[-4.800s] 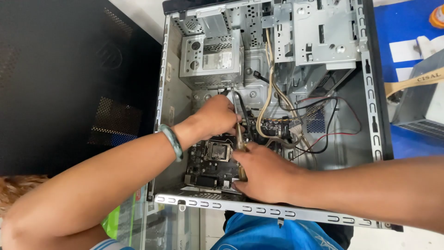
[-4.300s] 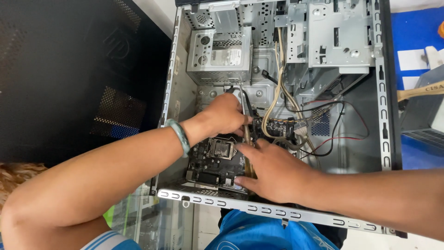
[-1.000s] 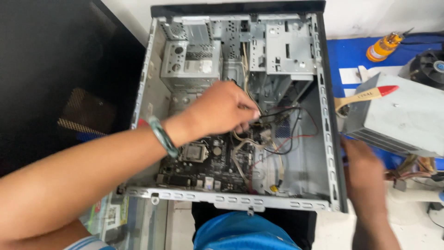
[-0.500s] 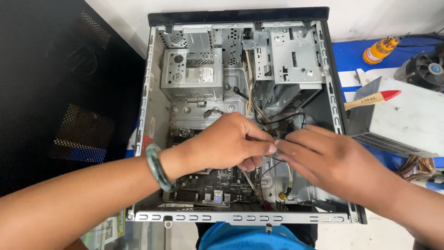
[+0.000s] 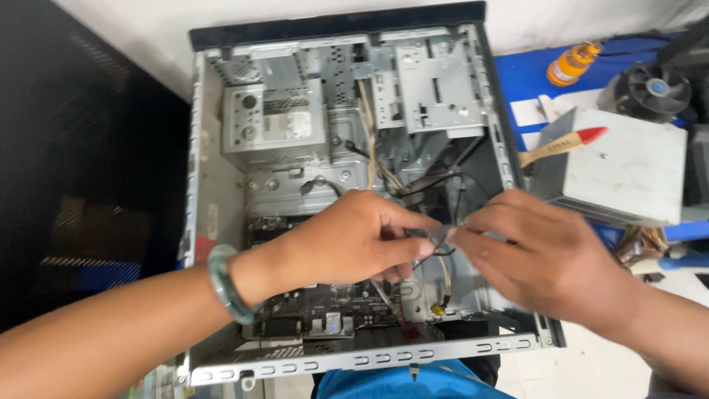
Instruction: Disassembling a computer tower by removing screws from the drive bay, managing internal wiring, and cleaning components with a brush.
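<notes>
An open grey computer case (image 5: pixel 221 185) lies on its side in the head view. Its motherboard (image 5: pixel 325 307) sits at the near end, partly hidden under my hands. My left hand (image 5: pixel 347 240), with a green bangle on the wrist, is closed over thin black cables (image 5: pixel 436 244) in the middle of the case. My right hand (image 5: pixel 543 255) comes in from the right and pinches the same cables, fingertips touching those of my left hand. More wires (image 5: pixel 373 148) run up toward the metal drive bays (image 5: pixel 436 85).
A grey power supply box (image 5: pixel 628 174) stands to the right of the case with a red-tipped brush (image 5: pixel 565 144) lying on it. An orange bottle (image 5: pixel 572 63) and a black fan (image 5: pixel 653 89) are behind it. A black side panel (image 5: pixel 81 192) lies at left.
My right hand left the motherboard, went out to the right, then came back into the case to meet my left hand on the cables. A tool seen earlier is gone. The view shifted.
</notes>
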